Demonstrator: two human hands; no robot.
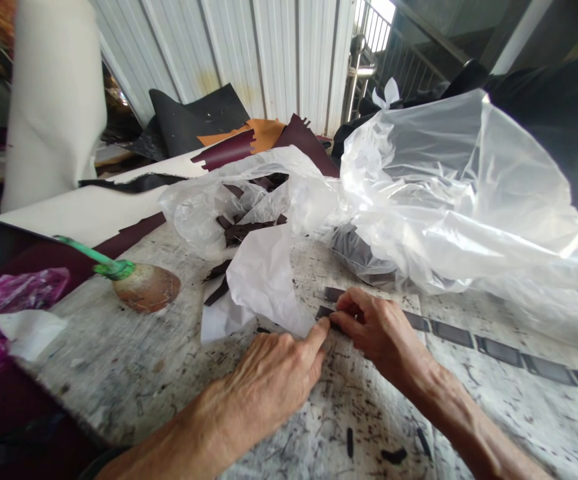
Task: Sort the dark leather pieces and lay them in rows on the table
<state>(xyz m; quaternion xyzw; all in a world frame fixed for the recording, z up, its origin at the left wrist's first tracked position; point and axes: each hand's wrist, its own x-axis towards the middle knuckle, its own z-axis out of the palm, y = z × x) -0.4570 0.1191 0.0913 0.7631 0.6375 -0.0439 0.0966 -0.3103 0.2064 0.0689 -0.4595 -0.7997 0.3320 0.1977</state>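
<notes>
My right hand (371, 327) is closed in a pinch, thumb and index finger on the end of a small dark leather-like strip (325, 312) lying on the worktable. My left hand (283, 367) reaches in from the lower left; its index fingertip presses at the same strip, beside my right thumb. The left hand's other fingers are curled under, and its thumb is hidden. Just behind my right fingers lies another dark strip (333, 293). A row of dark rectangular pieces (499, 351) runs from behind my right wrist to the right edge.
A brush-topped brown pot (149, 288) with a green handle stands left. White paper (261, 273) and a clear bag of dark strips (249, 200) lie ahead. Large clear plastic (459, 193) fills the right back. Dark scraps (393, 456) dot the worktable (169, 380).
</notes>
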